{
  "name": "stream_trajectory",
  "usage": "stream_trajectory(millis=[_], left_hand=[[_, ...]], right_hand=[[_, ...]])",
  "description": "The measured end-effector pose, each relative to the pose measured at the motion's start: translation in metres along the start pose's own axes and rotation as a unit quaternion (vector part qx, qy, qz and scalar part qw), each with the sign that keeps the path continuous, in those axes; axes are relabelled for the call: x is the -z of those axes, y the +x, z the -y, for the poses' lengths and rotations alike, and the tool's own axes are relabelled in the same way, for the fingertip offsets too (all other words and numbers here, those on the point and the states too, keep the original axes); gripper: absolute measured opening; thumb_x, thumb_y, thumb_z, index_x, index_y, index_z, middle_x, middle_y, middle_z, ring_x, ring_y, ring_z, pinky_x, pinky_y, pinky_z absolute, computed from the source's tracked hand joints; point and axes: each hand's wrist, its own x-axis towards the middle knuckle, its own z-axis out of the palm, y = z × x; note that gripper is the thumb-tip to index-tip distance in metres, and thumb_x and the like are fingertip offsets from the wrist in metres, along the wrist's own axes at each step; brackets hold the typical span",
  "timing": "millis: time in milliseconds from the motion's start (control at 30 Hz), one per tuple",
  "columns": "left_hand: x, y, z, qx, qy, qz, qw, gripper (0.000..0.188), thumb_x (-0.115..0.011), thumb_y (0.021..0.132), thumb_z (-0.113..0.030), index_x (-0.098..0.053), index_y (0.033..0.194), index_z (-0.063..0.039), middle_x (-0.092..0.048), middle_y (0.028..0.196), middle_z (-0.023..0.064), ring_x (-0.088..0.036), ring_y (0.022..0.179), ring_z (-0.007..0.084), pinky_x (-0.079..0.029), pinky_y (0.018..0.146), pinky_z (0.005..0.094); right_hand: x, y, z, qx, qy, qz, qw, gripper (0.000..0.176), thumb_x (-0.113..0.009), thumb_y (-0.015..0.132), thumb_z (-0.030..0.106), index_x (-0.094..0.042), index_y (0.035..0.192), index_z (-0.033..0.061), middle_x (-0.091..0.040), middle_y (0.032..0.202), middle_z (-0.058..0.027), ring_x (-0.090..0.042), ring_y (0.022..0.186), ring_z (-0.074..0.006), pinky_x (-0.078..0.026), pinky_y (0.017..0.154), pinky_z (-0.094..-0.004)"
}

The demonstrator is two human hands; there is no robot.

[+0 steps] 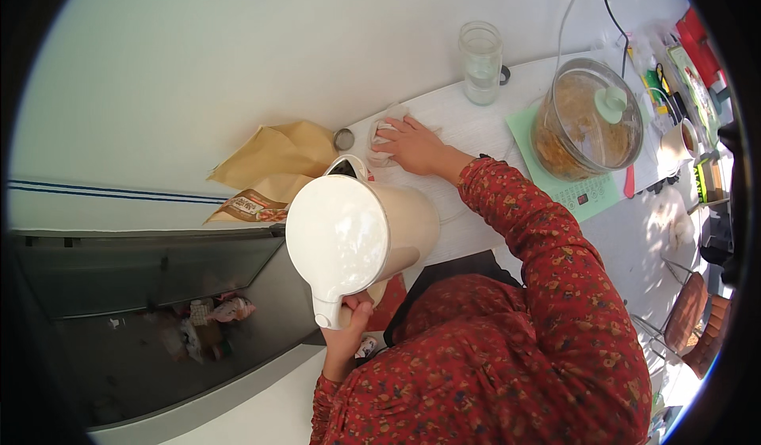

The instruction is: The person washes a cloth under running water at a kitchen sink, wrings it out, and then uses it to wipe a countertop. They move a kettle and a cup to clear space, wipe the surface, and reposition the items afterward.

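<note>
In my left hand point(349, 332) I hold a white electric kettle point(339, 231) by its handle, its lid closed and its spout pointing to the wall. My right hand point(414, 146) presses a pale cloth point(380, 147) on the white table point(469, 138), close to the wall, with the fingers spread over it. A small round metal lid point(343, 140) lies just left of the cloth. Beyond the kettle are brown paper packages point(279, 150) against the wall. Whether the kettle's base touches anything is hidden.
A tall glass jar point(481, 64) stands by the wall. A glass pot with a lid point(585, 121) sits on a green mat point(594, 198), with cables behind. A dark glass-fronted cabinet point(178, 302) is at the left. Farther right are a cup point(679, 140) and a brown chair point(685, 311).
</note>
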Motion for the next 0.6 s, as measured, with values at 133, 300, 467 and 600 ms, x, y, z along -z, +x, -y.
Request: stream_trajectory(millis=[133,300,467,600], left_hand=[[0.0,0.001,0.002,-0.007,-0.01,0.006,1.0,0.021,-0.067,0.084,-0.001,-0.047,0.082,-0.007,-0.059,0.075,0.0102,-0.058,0.069,0.0199,-0.05,0.072,0.0372],[0.0,0.005,0.001,-0.018,-0.022,0.024,0.999,0.021,-0.067,0.085,-0.001,-0.047,0.082,-0.007,-0.059,0.076,0.0104,-0.058,0.068,0.0188,-0.051,0.07,0.0353],[-0.006,0.002,-0.002,-0.015,-0.049,-0.003,0.999,0.019,-0.065,0.084,0.008,-0.053,0.078,-0.005,-0.059,0.075,0.0052,-0.055,0.071,0.0127,-0.047,0.065,0.0279],[-0.011,0.003,-0.002,-0.041,-0.034,-0.02,0.998,0.018,-0.068,0.084,0.007,-0.055,0.078,-0.003,-0.061,0.077,0.0053,-0.056,0.071,0.0112,-0.047,0.064,0.0262]], right_hand=[[-0.002,0.012,0.016,-0.03,-0.034,-0.018,0.999,0.049,-0.059,0.09,0.015,-0.059,0.137,0.0246,-0.044,0.152,-0.0051,-0.028,0.147,-0.03,-0.02,0.12,-0.052],[0.014,-0.041,0.011,0.033,0.015,0.081,0.996,0.05,-0.06,0.09,0.015,-0.058,0.138,0.0249,-0.044,0.151,-0.0063,-0.027,0.147,-0.0315,-0.019,0.12,-0.0514],[0.026,-0.062,-0.018,-0.088,-0.015,-0.054,0.995,0.046,-0.059,0.092,0.016,-0.059,0.137,0.0232,-0.046,0.149,-0.007,-0.03,0.145,-0.0317,-0.022,0.118,-0.0515],[0.016,-0.053,-0.013,-0.122,-0.045,-0.103,0.986,0.044,-0.058,0.089,0.009,-0.06,0.133,0.0156,-0.05,0.145,-0.0091,-0.037,0.14,-0.033,-0.031,0.114,-0.0496]])
